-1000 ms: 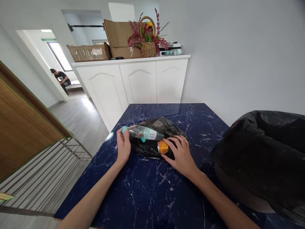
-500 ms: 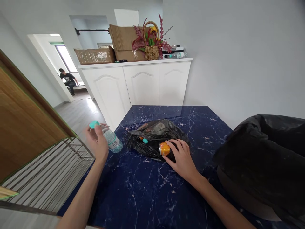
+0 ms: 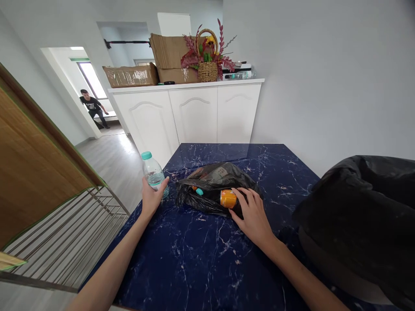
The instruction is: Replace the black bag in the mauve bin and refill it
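A clear plastic bottle with a teal cap [image 3: 151,168] stands nearly upright at the left edge of the blue marbled table [image 3: 181,263]. My left hand [image 3: 153,198] is wrapped round its lower part. Near the table's middle lies a black plastic bag [image 3: 201,203], its opening towards me, with a teal cap [image 3: 199,191] showing inside. An orange can [image 3: 228,198] lies on its side at the bag's mouth, and my right hand [image 3: 254,216] grips its right end.
A bin lined with a black bag [image 3: 356,224] stands at the right. At the left are a wooden panel [image 3: 39,160] and a metal rack [image 3: 65,242]. A white cabinet [image 3: 194,116] bears boxes and a flower basket [image 3: 208,71]. A person [image 3: 92,106] sits in the far room.
The bottle has gone from tilted to nearly upright, and my left hand has moved from its cap down to its lower part. My right hand and the can have shifted slightly right.
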A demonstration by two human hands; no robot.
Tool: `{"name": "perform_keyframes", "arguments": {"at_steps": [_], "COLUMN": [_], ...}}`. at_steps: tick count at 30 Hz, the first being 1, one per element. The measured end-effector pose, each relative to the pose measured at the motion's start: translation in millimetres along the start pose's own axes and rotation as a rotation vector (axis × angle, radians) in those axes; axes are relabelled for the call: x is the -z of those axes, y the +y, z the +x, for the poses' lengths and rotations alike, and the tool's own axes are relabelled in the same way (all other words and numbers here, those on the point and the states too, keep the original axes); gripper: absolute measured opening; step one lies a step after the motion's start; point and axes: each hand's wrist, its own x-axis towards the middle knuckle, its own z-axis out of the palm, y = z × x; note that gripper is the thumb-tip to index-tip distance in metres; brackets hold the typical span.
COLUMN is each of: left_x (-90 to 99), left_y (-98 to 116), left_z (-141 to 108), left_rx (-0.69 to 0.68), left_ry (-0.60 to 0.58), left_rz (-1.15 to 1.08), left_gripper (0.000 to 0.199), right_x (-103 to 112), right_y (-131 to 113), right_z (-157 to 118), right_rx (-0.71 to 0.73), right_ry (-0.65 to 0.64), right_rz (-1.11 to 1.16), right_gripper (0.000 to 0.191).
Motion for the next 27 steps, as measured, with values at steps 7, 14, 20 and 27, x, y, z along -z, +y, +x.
{"name": "perform_keyframes", "arguments": {"at_steps": [7,14,20,27], "left_x": [-4.5,8.1,15.1,-18.6], "left_y": [-11.0,3.0,38.7,92.4], "left_z": [-0.5,1.4,-19.9,-83.2], "left_rx": [-0.005,-0.159,-0.59,-0.534], "left_ry": [-0.029,0.246,0.195,-0.425], "left_rz": [0.04,0.101,0.042,-0.118], "left_gripper": [0.073,0.096,0.066,0.054], "right_x": [-1.0,1.8,11.1,19.7], "right_y": [6.1,3.6,-8.0,-29.3], "right_z": [0.7,0.8,8.0,5.0], "right_rx": [-0.047,-0.177,-0.132,-0.049], "right_ry": [0.042,0.035,0.076,-0.006], "right_rz": [0.04,0.285,0.459,0.55], "right_gripper": [0.061,0.051,0.053,0.054]}}
